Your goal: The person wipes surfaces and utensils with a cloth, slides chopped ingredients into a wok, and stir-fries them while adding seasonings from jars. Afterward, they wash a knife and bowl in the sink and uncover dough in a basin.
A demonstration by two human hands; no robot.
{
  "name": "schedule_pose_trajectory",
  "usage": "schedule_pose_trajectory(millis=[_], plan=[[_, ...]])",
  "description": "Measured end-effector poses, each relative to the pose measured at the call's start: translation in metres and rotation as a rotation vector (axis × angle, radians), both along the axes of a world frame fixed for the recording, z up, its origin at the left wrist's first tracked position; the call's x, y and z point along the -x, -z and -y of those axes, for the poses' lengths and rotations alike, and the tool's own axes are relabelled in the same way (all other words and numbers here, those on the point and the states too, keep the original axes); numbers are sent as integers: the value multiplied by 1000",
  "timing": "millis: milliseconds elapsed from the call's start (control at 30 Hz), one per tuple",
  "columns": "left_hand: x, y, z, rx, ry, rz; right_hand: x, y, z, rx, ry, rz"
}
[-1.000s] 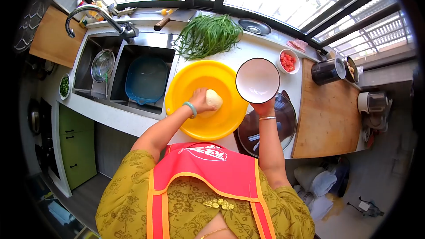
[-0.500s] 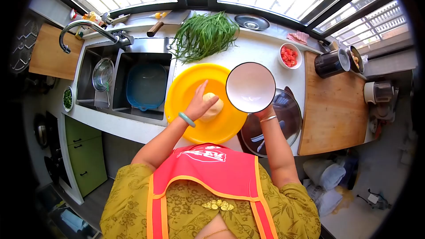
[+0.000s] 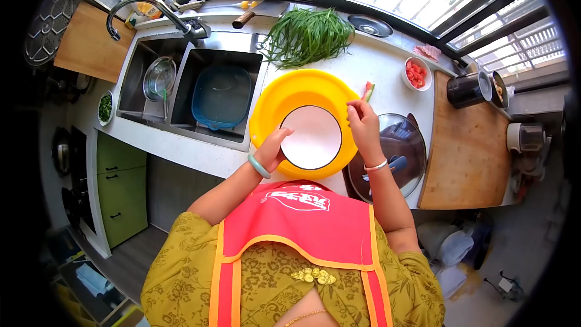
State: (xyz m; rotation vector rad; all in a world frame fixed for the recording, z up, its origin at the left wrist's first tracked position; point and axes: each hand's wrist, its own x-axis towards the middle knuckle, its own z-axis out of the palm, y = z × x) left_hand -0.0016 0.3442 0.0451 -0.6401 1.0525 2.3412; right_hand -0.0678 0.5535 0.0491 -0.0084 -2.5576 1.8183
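A white bowl with a dark rim (image 3: 311, 138) is over the yellow basin (image 3: 266, 100), its pale face toward me. My left hand (image 3: 270, 149) grips the bowl's left side, thumb over the rim. The pale dough ball seen earlier in the basin is hidden now. My right hand (image 3: 364, 126) is raised at the basin's right edge, fingers curled together; whatever they hold, if anything, does not show. Just beyond its knuckles is a small red-and-green piece (image 3: 368, 91), seemingly on the counter.
Green chives (image 3: 310, 37) lie behind the basin, near a cleaver (image 3: 261, 14). Left is a sink with a blue tub (image 3: 221, 95). To the right are a glass lid (image 3: 396, 154), a bowl of red chunks (image 3: 417, 74) and a wooden board (image 3: 463, 151).
The bowl has moved left over the basin, from my right hand to my left, covering the dough. My right hand is now free of the bowl, and my view has shifted.
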Motion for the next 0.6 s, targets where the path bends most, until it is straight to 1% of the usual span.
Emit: schedule_pose_trajectory(millis=[67,133,167,200,267,400,467,500,567,600], plan=[[-3,10,0,32,-20,-36,-12,-43,16,-151,-185,-228],[-5,10,-2,68,-26,-76,-26,-43,33,-311,-505,-297],[-5,5,-4,138,-35,-98,-29,-20,38,-433,-551,-404],[-6,3,-6,208,-47,-118,-33,-19,43,-693,-582,-469],[-7,1,-10,225,-68,-144,-33,-19,54,-919,-552,-463],[-14,9,-8,262,-142,-210,-40,-6,60,-884,-533,-414],[-16,18,-7,257,-170,-242,-43,-5,58,-830,-707,-167],[-18,21,-7,273,-175,-252,-44,-6,57,-833,-704,-167],[-19,21,-4,288,-177,-265,-42,-8,57,-732,-1019,182],[-19,18,-1,247,-136,-206,-41,-7,57,-736,-1016,180]])
